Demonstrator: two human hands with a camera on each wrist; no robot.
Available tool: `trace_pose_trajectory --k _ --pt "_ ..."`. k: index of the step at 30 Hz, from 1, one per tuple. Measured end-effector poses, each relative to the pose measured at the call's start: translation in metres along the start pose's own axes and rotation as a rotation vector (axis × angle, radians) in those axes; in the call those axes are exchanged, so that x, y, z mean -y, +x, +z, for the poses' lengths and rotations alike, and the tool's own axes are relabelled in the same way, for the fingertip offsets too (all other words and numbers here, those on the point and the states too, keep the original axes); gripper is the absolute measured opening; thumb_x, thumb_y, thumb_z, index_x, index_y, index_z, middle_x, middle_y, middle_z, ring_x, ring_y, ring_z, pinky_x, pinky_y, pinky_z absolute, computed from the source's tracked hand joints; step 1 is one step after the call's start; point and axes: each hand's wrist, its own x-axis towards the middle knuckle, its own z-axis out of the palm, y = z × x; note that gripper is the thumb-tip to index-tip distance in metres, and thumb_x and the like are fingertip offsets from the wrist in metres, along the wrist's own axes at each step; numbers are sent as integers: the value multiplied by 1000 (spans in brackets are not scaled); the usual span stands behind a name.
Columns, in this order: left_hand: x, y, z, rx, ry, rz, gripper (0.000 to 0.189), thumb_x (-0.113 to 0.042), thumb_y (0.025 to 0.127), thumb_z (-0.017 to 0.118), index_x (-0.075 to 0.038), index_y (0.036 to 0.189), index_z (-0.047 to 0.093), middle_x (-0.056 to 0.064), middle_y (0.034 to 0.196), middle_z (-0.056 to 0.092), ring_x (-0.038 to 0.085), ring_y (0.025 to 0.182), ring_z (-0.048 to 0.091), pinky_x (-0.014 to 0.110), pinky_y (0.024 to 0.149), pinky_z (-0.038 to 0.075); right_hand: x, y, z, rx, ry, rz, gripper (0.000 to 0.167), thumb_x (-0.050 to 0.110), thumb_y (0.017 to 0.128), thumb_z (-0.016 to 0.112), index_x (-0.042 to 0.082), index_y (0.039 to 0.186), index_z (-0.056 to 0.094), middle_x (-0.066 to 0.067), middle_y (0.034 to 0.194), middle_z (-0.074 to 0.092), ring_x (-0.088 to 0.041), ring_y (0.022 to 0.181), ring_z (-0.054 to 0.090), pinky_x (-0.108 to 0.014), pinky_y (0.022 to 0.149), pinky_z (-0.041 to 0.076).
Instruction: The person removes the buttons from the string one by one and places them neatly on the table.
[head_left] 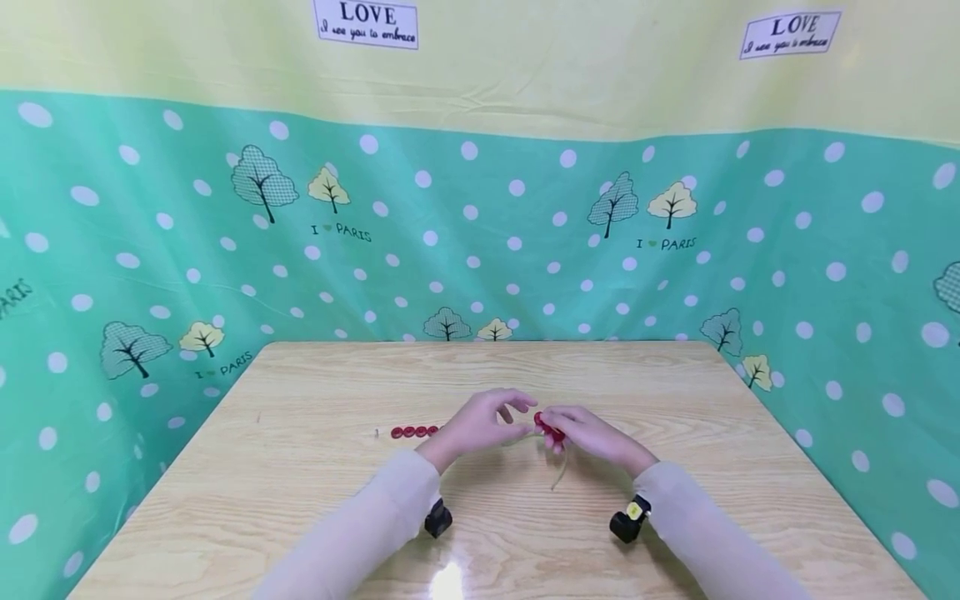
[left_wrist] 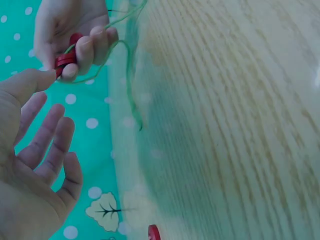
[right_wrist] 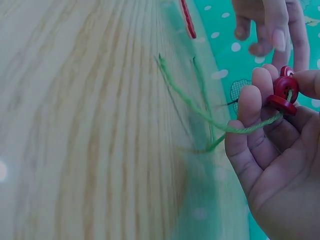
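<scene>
Red buttons threaded on a green string are pinched between the thumb and fingers of my right hand. The string's loose ends hang over the table from that hand. My left hand is held just left of the buttons, its fingers spread and relaxed. In the left wrist view its thumb tip appears right beside the buttons; whether it touches them I cannot tell. A row of red buttons lies on the table to the left, partly covered by the left hand and wrist.
A tiny object, too small to identify, lies at the left end of the button row. The wooden table meets a green dotted curtain at the back and sides. Black wrist cameras hang under both forearms.
</scene>
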Motion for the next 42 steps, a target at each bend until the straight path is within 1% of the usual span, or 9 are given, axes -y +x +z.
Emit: trace_pose_trajectory --k 2,5,10,18,21,25,33,37,42 --pt "0 1 2 -5 -2 -5 43 -29 91 76 -18 131 65 2 124 67 22 99 64 29 78 52 2 1 1 0 4 -7 44 29 111 35 -5 117 62 -11 88 63 -21 79 59 -32 78 50" --pt "-2 3 3 -2 -4 -12 44 -28 92 75 -21 134 64 0 123 68 18 97 64 29 76 53 6 2 3 4 19 -13 44 28 111 35 -9 115 61 -14 87 62 -20 78 59 -32 77 52" --pt "-3 4 5 11 -9 -7 40 -26 93 75 -21 132 66 -4 115 71 10 88 63 27 71 54 8 3 4 7 41 -16 44 26 111 37 -12 112 59 -17 87 62 -18 75 60 -30 75 52" --pt "-1 4 6 7 -15 -18 30 -25 92 76 -22 122 73 -11 101 72 8 84 64 27 67 54 7 3 5 5 20 -15 43 28 110 38 -7 114 63 -6 83 62 -19 76 60 -31 75 50" --pt "0 4 5 9 -6 -34 30 -26 91 77 -22 121 74 -13 94 71 8 82 64 27 65 54 6 4 5 11 19 -24 41 27 111 38 -4 115 64 -6 84 62 -21 77 60 -31 74 50" --pt "0 4 4 2 13 -41 30 -27 90 78 -22 119 75 -15 88 70 7 80 63 27 65 53 6 4 6 18 11 -29 43 27 111 36 -7 114 62 -7 85 63 -22 77 60 -32 73 51" --pt "-2 5 0 -31 31 -20 28 -27 89 78 -19 117 76 -16 86 70 6 81 63 26 69 52 4 4 6 30 0 -36 48 32 111 33 -9 115 59 -6 86 64 -19 76 61 -32 71 50" --pt "-1 5 -2 -44 37 -11 30 -28 89 79 -17 117 76 -15 86 71 6 82 63 26 70 52 2 4 5 34 16 -38 46 32 111 36 -8 117 59 -6 87 64 -19 77 61 -32 73 52" --pt "0 4 -7 -53 65 -22 31 -28 90 78 -17 118 75 -15 87 70 6 82 63 26 69 52 1 2 4 18 -4 -24 42 32 109 42 -5 111 60 -7 85 62 -18 76 59 -33 71 51"
